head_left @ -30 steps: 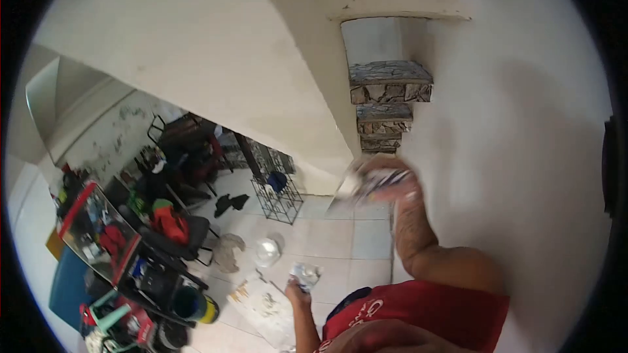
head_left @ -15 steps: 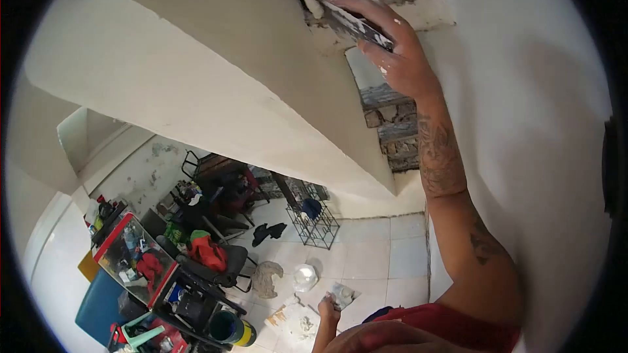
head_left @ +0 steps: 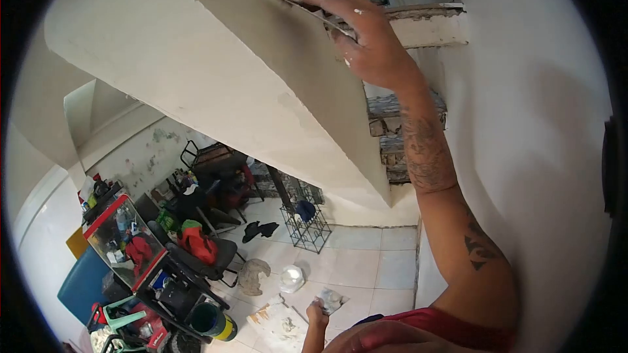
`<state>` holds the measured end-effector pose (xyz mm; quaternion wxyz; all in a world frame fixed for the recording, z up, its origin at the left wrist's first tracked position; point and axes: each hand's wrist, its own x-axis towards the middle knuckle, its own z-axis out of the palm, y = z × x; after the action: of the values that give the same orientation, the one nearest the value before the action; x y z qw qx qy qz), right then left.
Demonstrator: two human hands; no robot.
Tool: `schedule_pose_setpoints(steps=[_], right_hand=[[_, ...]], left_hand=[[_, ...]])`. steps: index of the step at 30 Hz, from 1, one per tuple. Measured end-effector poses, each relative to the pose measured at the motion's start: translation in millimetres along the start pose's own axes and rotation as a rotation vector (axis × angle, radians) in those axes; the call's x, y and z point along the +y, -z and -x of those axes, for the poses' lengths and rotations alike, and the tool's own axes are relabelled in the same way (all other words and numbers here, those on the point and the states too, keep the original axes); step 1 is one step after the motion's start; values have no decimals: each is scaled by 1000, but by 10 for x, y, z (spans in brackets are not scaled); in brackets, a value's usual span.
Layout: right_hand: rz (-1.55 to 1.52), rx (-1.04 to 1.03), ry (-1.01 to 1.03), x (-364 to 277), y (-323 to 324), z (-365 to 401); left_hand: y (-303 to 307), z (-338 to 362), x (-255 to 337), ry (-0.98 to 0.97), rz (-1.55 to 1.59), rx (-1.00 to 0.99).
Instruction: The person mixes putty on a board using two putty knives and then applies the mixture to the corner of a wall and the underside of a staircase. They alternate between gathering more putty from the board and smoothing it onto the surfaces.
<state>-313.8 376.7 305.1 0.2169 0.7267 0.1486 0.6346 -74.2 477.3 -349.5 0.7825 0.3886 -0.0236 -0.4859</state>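
Observation:
My right hand (head_left: 373,39) is raised and closed around a thin, wide putty knife (head_left: 307,14). Its blade appears nearly edge-on against the plastered side of a beam (head_left: 275,46), and whether a handle sits inside my grip is hidden. Far lower, my left hand (head_left: 316,314) grips a small flat plate (head_left: 333,301) with whitish paste on top. White specks of paste stick to the fingers of my right hand.
Open gaps with rough masonry (head_left: 392,144) lie beside the beam. On the tiled floor are a white tub (head_left: 292,278), a paste-smeared board (head_left: 278,320), a wire rack (head_left: 307,225) and a dark bucket (head_left: 212,323). Chairs and a red-edged glass tank (head_left: 124,235) crowd the left.
My right hand has moved left with the putty knife, from the gap's edge onto the beam's face. The blade has turned nearly edge-on. My left hand still holds the plate low down.

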Motion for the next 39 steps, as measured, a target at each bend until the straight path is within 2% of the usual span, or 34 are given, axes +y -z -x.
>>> schedule_pose_setpoints(steps=[4, 7, 10, 12, 17, 19, 22, 23, 26, 28, 31, 34, 37, 39], right_hand=[[20, 1, -6, 117, -114, 34], [10, 26, -30, -50, -152, -26], [54, 70, 42, -32, -217, -36], [86, 60, -29, -4, -279, 50], [77, 54, -128, -65, -410, 461], [38, 39, -161, -144, -409, 652], [-97, -102, -270, -282, -263, 865], [-115, -151, -181, -174, -173, 898], [-87, 172, -216, 33, 2, 846], [-48, 211, -154, 202, 96, 487], [45, 60, 91, 469, 92, -71], [-67, -22, 85, 377, -33, -325], [-139, 7, -37, 116, -157, -256], [-11, 44, -70, 101, -241, -124]], left_hand=[[31, -75, -46, 36, -17, 57], [-99, 52, -30, 55, -21, 83], [-35, 62, -48, 59, -81, 84], [-9, 53, -41, 52, -138, 99], [-146, 99, 4, 49, -44, 135], [-116, 68, -25, 49, -15, 97], [-231, 185, 36, 17, -12, 22], [-226, 151, 27, 39, -9, 69], [-147, 128, -24, 37, -1, 79], [-187, 174, -33, 46, -10, 112], [-197, 189, -4, 53, -11, 118], [-162, 110, -6, 59, 25, 76], [14, -3, -19, 51, -1, 91], [104, -76, -52, 44, -17, 142]])
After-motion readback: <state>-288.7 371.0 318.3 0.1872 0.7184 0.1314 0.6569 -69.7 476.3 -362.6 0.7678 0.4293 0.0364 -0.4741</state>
